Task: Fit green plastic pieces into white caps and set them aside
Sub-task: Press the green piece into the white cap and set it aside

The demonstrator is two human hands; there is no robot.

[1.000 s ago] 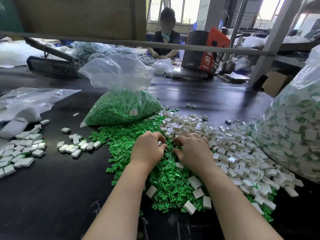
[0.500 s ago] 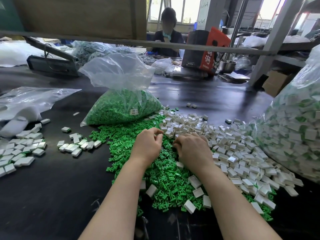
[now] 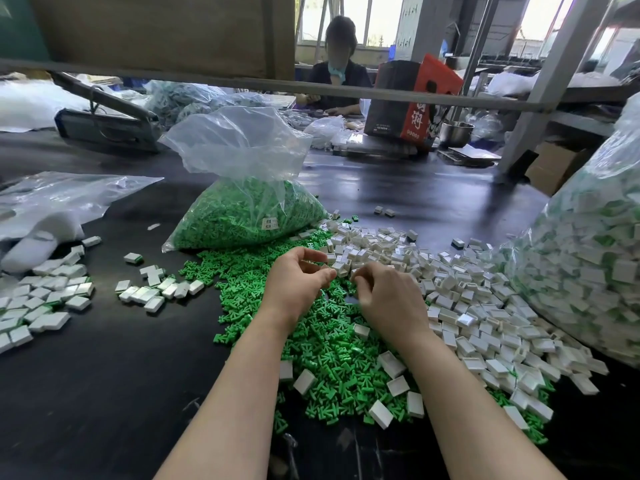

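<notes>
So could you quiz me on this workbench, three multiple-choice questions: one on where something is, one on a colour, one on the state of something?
1. Where does the bag of green pieces stand?
A. behind the loose green pile
B. on the floor
C. in the person's lap

2. What colour is the table top?
A. yellow
B. black
C. pale blue

3. How is that bag's mouth?
A. knotted
B. taped
C. open

Answers:
1 A: it sits on the table just beyond the loose green pile and the left hand.
2 B: bare dark surface shows all round the piles.
3 C: the clear plastic top stands up loose and gaping.
</notes>
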